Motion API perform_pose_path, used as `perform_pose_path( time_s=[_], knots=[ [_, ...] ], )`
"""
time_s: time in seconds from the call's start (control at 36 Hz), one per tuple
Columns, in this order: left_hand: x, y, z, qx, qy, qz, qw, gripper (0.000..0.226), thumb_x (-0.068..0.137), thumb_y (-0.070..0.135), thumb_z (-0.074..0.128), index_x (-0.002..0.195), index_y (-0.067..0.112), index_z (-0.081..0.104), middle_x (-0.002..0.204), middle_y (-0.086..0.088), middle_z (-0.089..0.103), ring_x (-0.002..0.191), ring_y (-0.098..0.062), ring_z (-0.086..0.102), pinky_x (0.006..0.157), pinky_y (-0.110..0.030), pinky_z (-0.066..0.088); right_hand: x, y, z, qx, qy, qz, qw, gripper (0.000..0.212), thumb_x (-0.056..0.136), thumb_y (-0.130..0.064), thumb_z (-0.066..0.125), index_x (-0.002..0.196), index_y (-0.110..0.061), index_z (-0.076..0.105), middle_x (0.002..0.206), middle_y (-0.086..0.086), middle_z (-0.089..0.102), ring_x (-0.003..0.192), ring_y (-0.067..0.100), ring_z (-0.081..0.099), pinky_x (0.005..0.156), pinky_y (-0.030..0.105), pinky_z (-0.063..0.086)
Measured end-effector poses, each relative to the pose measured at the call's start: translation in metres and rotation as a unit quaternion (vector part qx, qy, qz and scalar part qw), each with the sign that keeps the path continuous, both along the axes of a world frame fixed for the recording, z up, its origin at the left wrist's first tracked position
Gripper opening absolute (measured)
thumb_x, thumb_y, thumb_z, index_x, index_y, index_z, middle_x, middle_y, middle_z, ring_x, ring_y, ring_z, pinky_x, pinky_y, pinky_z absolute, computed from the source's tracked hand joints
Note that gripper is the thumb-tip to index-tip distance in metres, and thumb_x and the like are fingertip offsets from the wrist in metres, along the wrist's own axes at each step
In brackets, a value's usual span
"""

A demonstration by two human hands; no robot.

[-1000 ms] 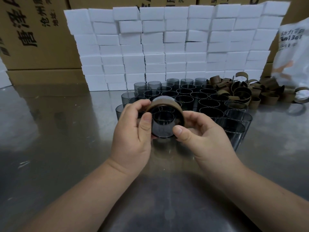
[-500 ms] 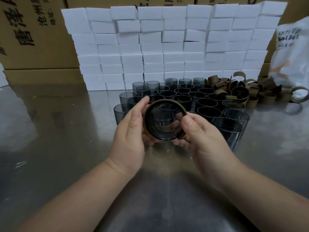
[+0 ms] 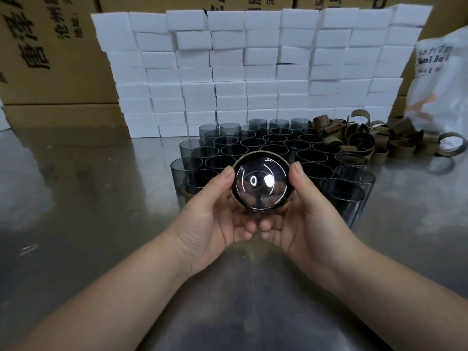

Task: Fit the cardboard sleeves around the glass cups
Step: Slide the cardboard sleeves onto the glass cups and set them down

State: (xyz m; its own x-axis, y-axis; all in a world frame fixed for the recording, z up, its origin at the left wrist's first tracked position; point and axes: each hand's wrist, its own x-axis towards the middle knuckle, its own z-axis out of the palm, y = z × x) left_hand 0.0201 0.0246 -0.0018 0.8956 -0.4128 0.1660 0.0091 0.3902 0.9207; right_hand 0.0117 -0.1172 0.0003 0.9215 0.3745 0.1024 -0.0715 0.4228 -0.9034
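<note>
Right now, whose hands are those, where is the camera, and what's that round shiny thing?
There is no machine here, just a person. The camera sits on their head and looks down, so you see their own two arms. The left hand and the right hand hold one dark glass cup between them, turned end-on to the camera. A brown cardboard sleeve is wrapped around it. Behind, on the shiny metal table, stand many more cups. To their right lies a pile of sleeves. A wall of white blocks, big cardboard boxes and a white bag are at the back.
</note>
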Motion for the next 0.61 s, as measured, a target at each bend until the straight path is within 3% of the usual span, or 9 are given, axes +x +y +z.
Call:
perform_pose_path(
  time_s=[0.11,0.22,0.31,0.5,0.61],
  knots=[
    [0.0017,0.002,-0.0009,-0.006,0.028,-0.028,0.999,0.045,0.063,0.053,0.058,0.088,0.018,0.073,0.072,-0.008,0.061,0.042,-0.01,0.049,0.041,-0.02,0.041,0.0008,-0.0033,-0.0007,-0.008,0.028,0.007,1.0,0.073,0.062,-0.061,0.052,0.107,-0.003,0.063,0.083,0.018,0.061,0.048,0.012,0.05,0.05,0.021,0.045],
    [0.0023,0.0029,-0.0005,-0.005,0.051,-0.052,0.997,0.038,0.064,0.054,0.054,0.07,0.022,0.073,0.065,0.002,0.062,0.041,-0.007,0.047,0.041,-0.018,0.04,0.0005,-0.0035,-0.0013,-0.009,0.033,0.004,0.999,0.066,0.059,-0.06,0.053,0.096,-0.007,0.067,0.075,0.01,0.063,0.044,0.009,0.049,0.047,0.02,0.044],
    [0.003,0.0031,-0.0012,-0.018,0.064,-0.067,0.996,0.037,0.059,0.055,0.058,0.067,0.022,0.073,0.065,0.004,0.061,0.041,-0.006,0.046,0.042,-0.018,0.04,0.0002,-0.0039,-0.001,-0.005,0.031,0.009,0.999,0.06,0.06,-0.059,0.053,0.092,-0.011,0.068,0.071,0.006,0.066,0.042,0.008,0.051,0.045,0.018,0.043],
    [0.0042,0.0029,-0.0029,-0.022,0.072,-0.069,0.995,0.037,0.072,0.052,0.052,0.071,0.022,0.074,0.067,0.006,0.061,0.04,-0.004,0.041,0.042,-0.017,0.038,0.0011,-0.0036,-0.0025,-0.007,0.032,0.006,0.999,0.058,0.062,-0.057,0.052,0.093,-0.01,0.067,0.068,0.005,0.065,0.04,0.008,0.048,0.043,0.019,0.042],
    [0.0048,0.0027,-0.0025,-0.041,0.086,-0.073,0.993,0.039,0.068,0.05,0.05,0.071,0.02,0.075,0.067,0.005,0.06,0.04,-0.004,0.041,0.041,-0.017,0.038,0.0029,-0.0035,-0.0017,0.008,0.046,0.009,0.999,0.053,0.06,-0.055,0.053,0.089,-0.012,0.067,0.064,0.003,0.063,0.039,0.007,0.048,0.041,0.018,0.043]
  ],
)
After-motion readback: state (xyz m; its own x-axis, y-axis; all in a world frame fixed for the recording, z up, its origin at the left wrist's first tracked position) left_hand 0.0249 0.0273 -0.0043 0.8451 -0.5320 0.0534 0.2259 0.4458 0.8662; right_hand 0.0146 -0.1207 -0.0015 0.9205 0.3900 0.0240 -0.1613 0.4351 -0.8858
